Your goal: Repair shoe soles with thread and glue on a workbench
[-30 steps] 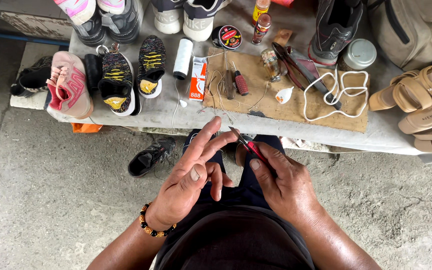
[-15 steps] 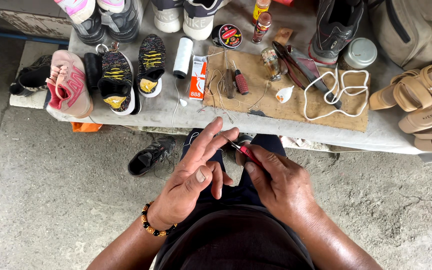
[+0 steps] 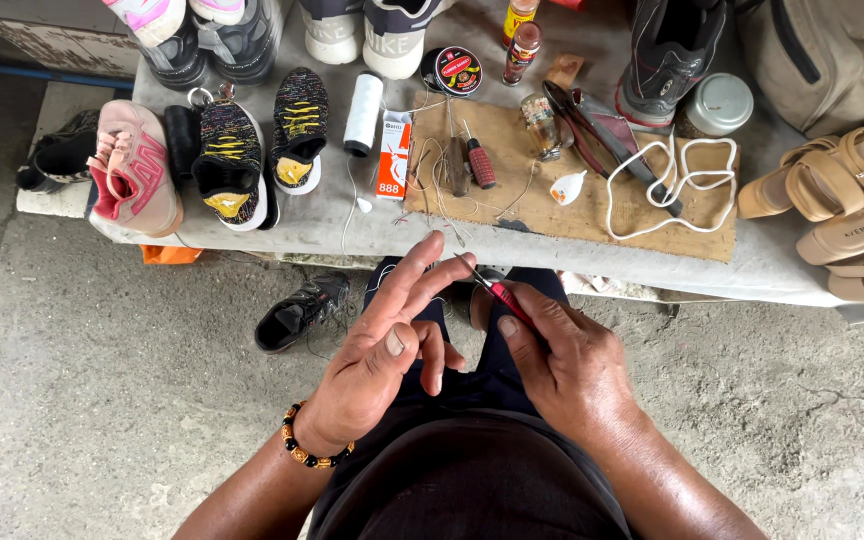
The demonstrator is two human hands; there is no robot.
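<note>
My right hand (image 3: 567,365) grips a small awl with a red handle (image 3: 505,297), its metal tip pointing up and left. My left hand (image 3: 392,345) is just to its left, fingers stretched out, the index and middle fingertips reaching toward the awl's tip near a thin thread (image 3: 422,215). Both hands hover over my lap in front of the grey bench (image 3: 332,225). A beaded bracelet (image 3: 302,452) circles my left wrist.
The bench carries a pink sneaker (image 3: 132,170), black knit shoes (image 3: 227,160), a white thread spool (image 3: 363,113), an orange box (image 3: 392,155), a brown board (image 3: 572,200) with tools, white cord (image 3: 672,190), a jar (image 3: 717,105) and tan sandals (image 3: 837,210). A black shoe (image 3: 302,312) lies on the concrete.
My left hand's fingers have straightened and moved closer to the awl's tip. The right hand has shifted slightly with the awl.
</note>
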